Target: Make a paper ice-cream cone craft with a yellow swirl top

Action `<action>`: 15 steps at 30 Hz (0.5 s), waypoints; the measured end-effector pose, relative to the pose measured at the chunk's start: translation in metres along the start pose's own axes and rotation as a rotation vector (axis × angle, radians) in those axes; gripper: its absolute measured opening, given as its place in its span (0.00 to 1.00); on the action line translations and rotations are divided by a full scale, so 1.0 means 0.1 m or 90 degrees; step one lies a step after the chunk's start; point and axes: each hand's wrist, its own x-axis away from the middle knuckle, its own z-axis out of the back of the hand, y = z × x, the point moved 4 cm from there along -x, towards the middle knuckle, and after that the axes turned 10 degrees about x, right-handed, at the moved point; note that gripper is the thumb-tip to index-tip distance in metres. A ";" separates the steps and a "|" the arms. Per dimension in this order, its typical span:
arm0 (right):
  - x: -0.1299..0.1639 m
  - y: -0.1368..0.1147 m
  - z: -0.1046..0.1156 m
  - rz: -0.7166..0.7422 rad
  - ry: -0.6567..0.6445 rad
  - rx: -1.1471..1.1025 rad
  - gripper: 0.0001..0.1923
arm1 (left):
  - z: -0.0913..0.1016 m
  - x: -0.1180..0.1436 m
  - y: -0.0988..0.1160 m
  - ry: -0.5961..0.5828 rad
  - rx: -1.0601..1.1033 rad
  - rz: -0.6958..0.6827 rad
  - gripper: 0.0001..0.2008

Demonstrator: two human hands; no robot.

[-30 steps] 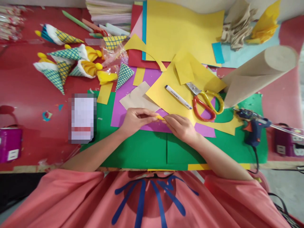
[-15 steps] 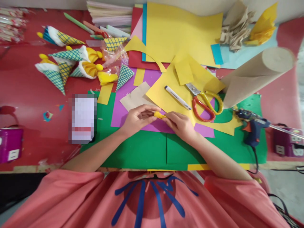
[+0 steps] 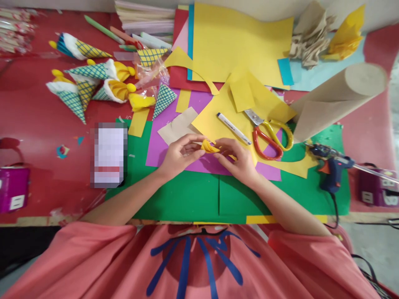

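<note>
over the flat purple paper sheet (image 3: pixel 155 151), my left hand (image 3: pixel 178 157) pinches a small, pleated, yellow paper-like piece (image 3: pixel 209 147); my right hand (image 3: pixel 238 160) sits at its other end, fingers slightly parted, hold unclear. likely shaping pleats; the next move wants gentle pressure.

- can you read anything on the pen (image 3: pixel 233 128)?
- no, its print is too small.
- and the white labels (image 3: pixel 17 202) on the purple boxes (image 3: pixel 18 182)?
- marks, but nothing legible.
- the phone screen (image 3: pixel 109 149)?
- blurred into squares, so no text there either.
</note>
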 end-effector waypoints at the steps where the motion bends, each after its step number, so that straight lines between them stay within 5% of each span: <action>1: 0.00 0.00 0.00 0.007 0.004 -0.007 0.12 | 0.00 0.00 0.00 -0.002 -0.002 -0.003 0.18; 15: 0.01 0.06 -0.07 -0.154 -0.019 -0.154 0.12 | -0.02 0.03 0.09 -0.004 -0.130 -0.110 0.18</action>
